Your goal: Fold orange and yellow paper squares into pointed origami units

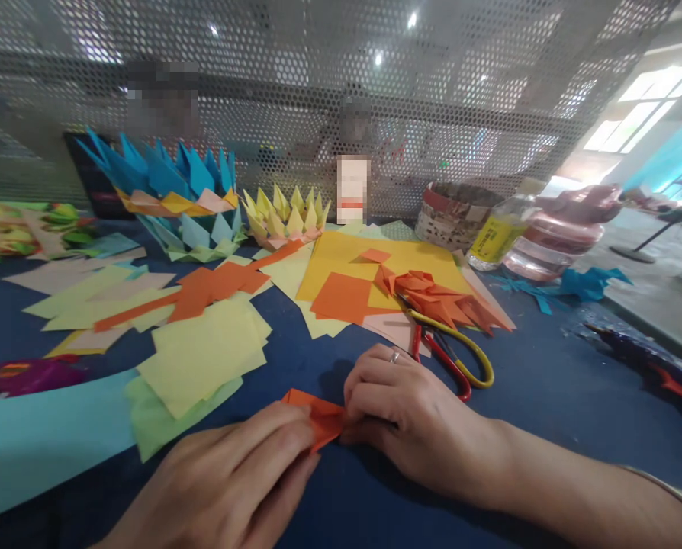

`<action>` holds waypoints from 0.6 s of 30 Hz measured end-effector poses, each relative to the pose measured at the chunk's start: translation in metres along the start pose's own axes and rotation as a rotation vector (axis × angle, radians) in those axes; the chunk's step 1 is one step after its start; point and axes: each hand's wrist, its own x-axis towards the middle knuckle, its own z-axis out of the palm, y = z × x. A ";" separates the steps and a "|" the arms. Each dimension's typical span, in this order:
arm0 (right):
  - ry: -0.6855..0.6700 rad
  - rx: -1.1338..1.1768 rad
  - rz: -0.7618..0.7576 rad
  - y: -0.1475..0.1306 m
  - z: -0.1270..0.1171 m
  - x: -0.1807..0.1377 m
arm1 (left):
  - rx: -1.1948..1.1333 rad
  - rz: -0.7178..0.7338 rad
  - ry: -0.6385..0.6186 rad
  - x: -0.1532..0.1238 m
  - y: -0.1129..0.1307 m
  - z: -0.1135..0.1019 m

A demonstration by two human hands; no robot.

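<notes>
A small folded piece of orange paper lies low over the blue table, between my two hands. My left hand holds its left and near side, fingers pressed together over it. At its right corner, my right hand, with a ring on one finger, pinches the paper. Fingers cover part of the folds. Just beyond my right hand lie scissors with one red and one yellow handle. Several folded orange pieces are heaped by their blades. A flat orange sheet rests on yellow paper.
Pale yellow sheets lie left of centre, near a light blue sheet. Folded paper rings, one blue and one yellow, stand at the back. A bottle and a pink container stand back right. A perforated panel rises behind.
</notes>
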 end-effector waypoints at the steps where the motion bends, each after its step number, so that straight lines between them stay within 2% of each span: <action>1: 0.007 0.004 0.002 0.000 0.000 0.000 | -0.007 -0.018 -0.014 0.000 0.000 0.001; 8: 0.014 0.047 0.044 0.001 0.002 -0.001 | -0.023 -0.038 -0.096 -0.001 0.001 0.002; 13: 0.041 0.056 0.044 0.002 0.003 -0.001 | -0.043 -0.059 -0.042 0.001 0.003 0.002; 18: 0.032 0.045 0.072 0.002 0.002 0.002 | -0.182 -0.080 -0.013 0.009 0.004 0.003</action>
